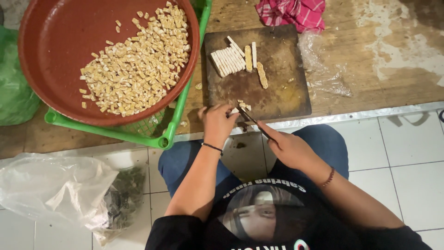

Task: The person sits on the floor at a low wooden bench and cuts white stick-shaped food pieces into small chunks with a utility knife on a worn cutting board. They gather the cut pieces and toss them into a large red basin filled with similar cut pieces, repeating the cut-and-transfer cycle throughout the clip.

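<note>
A dark wooden cutting board (277,88) lies on a low wooden platform. Pale sliced strips of tempeh (229,59) rest at its far edge, and a few small cut pieces (243,106) lie at the near edge. My right hand (289,147) grips a dark knife (252,121) whose blade points toward those pieces. My left hand (216,121) presses down at the near edge of the board, its fingertips touching the cut pieces next to the blade. A big red-brown bowl (51,55) holds a heap of small tempeh cubes (138,65).
The bowl sits in a green plastic basket (173,122) left of the board. A pink checked cloth (293,11) and a clear plastic wrapper (323,69) lie beyond and right of the board. A clear bag (55,187) with dark scraps lies on the white tiled floor. A green bag (14,88) is at far left.
</note>
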The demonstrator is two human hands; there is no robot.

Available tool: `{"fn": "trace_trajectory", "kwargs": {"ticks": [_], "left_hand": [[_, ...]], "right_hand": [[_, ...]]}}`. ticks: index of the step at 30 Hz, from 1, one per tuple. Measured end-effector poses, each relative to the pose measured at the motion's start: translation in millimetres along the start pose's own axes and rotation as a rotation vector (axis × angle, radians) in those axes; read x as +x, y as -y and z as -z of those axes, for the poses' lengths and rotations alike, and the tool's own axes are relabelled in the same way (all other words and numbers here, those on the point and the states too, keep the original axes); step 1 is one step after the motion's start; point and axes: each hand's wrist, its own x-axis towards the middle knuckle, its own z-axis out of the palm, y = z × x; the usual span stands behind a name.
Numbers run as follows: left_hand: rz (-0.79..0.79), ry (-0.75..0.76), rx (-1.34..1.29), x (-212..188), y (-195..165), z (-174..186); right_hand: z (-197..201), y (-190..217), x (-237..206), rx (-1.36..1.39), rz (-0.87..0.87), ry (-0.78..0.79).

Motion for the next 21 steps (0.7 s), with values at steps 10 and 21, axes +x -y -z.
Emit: {"fn": "trace_trajectory", "kwargs": {"ticks": [10,21], "left_hand": [[0.025,-0.01,-0.059,-4,6,-4],[0.022,-0.042,-0.026,0,3,-3]], "right_hand": [[1,18,17,-0.124,0.04,-0.003],[-10,20,24,-0.146,0.069,-0.03]]}}
